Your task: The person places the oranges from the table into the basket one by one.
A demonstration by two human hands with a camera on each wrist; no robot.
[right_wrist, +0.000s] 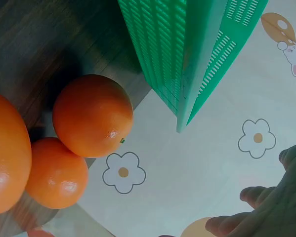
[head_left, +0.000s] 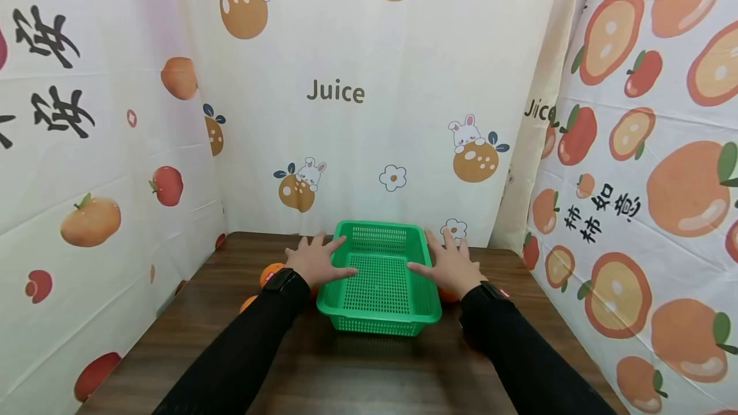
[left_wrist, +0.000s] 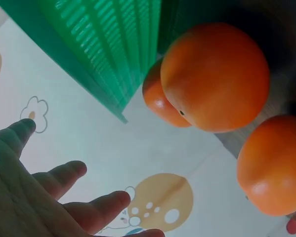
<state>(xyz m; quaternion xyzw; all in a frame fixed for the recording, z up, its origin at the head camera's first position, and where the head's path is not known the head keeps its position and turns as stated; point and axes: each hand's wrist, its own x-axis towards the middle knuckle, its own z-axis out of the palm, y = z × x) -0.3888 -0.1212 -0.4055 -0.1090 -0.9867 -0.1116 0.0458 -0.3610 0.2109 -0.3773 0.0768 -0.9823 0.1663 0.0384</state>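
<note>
A green plastic basket [head_left: 377, 284] with perforated walls sits on the brown table between my two hands. My left hand [head_left: 314, 264] hovers by its left rim, fingers spread and holding nothing. On the opposite side, my right hand [head_left: 452, 266] is spread the same way near the right rim, also without a hold. In the left wrist view, several oranges [left_wrist: 216, 78] lie beside the basket wall, apart from the fingers. The right wrist view has several more oranges [right_wrist: 92, 116] on the other side, partly hidden under the right hand in the head view.
Wood-grain table [head_left: 369, 376] stretches in front of the basket. Printed cloth walls stand at the back [head_left: 357, 139], left [head_left: 132, 223] and right [head_left: 576, 210], enclosing the table. Black sleeves [head_left: 242, 344] cover both forearms.
</note>
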